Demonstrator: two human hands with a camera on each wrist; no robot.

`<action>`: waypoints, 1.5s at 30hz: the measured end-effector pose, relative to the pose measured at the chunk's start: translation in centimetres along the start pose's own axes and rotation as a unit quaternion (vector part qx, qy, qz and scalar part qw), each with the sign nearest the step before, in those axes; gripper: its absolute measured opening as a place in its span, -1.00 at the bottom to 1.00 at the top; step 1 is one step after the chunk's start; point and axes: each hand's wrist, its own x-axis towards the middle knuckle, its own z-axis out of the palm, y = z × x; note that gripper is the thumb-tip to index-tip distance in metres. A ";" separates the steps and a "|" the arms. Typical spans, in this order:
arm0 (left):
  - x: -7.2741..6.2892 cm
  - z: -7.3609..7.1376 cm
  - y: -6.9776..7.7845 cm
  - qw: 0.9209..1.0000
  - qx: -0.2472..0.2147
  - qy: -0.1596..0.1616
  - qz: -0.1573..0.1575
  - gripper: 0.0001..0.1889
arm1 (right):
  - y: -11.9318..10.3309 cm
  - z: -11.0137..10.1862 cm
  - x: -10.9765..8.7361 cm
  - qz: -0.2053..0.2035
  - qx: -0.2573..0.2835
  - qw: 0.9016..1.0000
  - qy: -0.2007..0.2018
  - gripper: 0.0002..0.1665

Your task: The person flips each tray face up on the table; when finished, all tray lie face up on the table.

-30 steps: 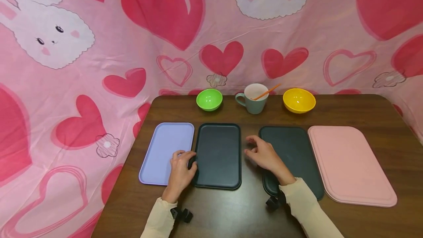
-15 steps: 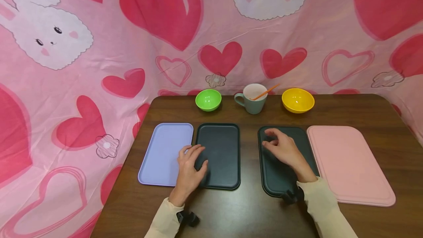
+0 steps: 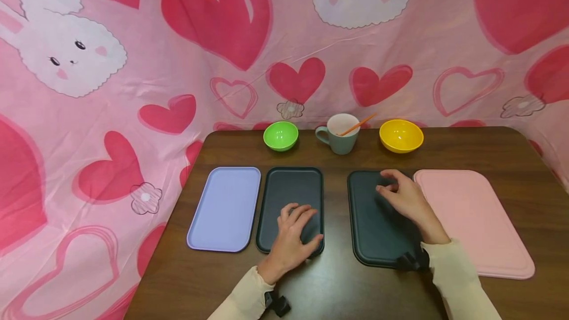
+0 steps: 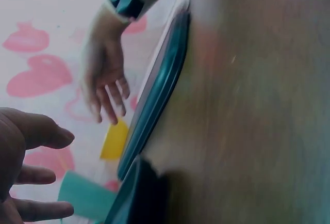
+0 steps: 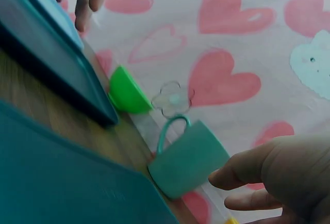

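Over the front part of a dark rimmed tray (image 3: 291,186), my left hand (image 3: 289,241) hovers with fingers loosely spread and nothing in them. A lavender tray (image 3: 224,211) lies just left of that tray. My right hand (image 3: 409,201) is above a dark green board (image 3: 375,236), its fingers gently bent and holding nothing. To the right, a pink board (image 3: 475,226) lies close against the dark one, partly behind my right forearm. The left wrist view shows the left fingers (image 4: 49,136) apart from the tray edge.
Along the back of the wooden table (image 3: 329,285) stand a green bowl (image 3: 281,137), a grey-green mug (image 3: 341,142) with an orange stick (image 3: 357,125) in it, and a yellow bowl (image 3: 401,137). A pink heart-patterned cloth (image 3: 213,23) hangs behind.
My left hand has moved right, from the edge between the lavender and dark trays to over the dark tray. My right hand has moved right across the dark board. The trays and boards stay put.
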 end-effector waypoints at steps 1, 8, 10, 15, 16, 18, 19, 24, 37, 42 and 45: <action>0.0 0.3 0.3 1.000 0.004 -0.010 0.000 -0.44 | 0.2 -0.2 0.0 0.002 -0.001 1.000 0.003 -0.43; 0.1 1.9 1.8 0.997 0.031 -0.073 0.007 -0.40 | 2.0 -1.5 0.2 0.008 -0.028 0.999 0.022 -0.41; 0.1 2.3 2.1 0.995 0.043 -0.084 0.011 -0.38 | 2.5 -1.9 0.1 0.006 -0.033 0.999 0.024 -0.40; 0.1 3.1 2.6 0.993 0.059 -0.103 0.021 -0.37 | 3.8 -2.5 0.1 -0.003 -0.040 0.998 0.042 -0.43; 0.1 3.3 2.7 0.992 0.061 -0.107 0.022 -0.37 | 4.0 -2.6 0.1 -0.004 -0.042 0.998 0.048 -0.44; 0.1 3.6 2.8 0.991 0.067 -0.113 0.028 -0.37 | 4.5 -2.6 0.3 -0.006 -0.047 0.997 0.055 -0.45; 0.1 3.8 2.9 0.990 0.069 -0.117 0.030 -0.36 | 4.7 -2.6 0.3 -0.008 -0.050 0.997 0.057 -0.45; 0.0 4.7 3.3 0.986 0.091 -0.136 0.040 -0.35 | 5.6 -2.5 0.7 -0.010 -0.076 0.996 0.055 -0.44; 0.2 5.8 4.3 0.974 0.144 -0.172 0.043 -0.31 | 6.8 -1.8 1.3 -0.009 -0.101 0.995 0.025 -0.50; 0.3 6.2 4.5 0.966 0.159 -0.197 0.044 -0.29 | 7.1 -1.6 1.3 -0.019 -0.110 0.994 0.020 -0.56; 0.5 6.5 4.8 0.963 0.171 -0.205 0.042 -0.27 | 7.0 -1.5 1.3 -0.017 -0.116 0.993 0.017 -0.56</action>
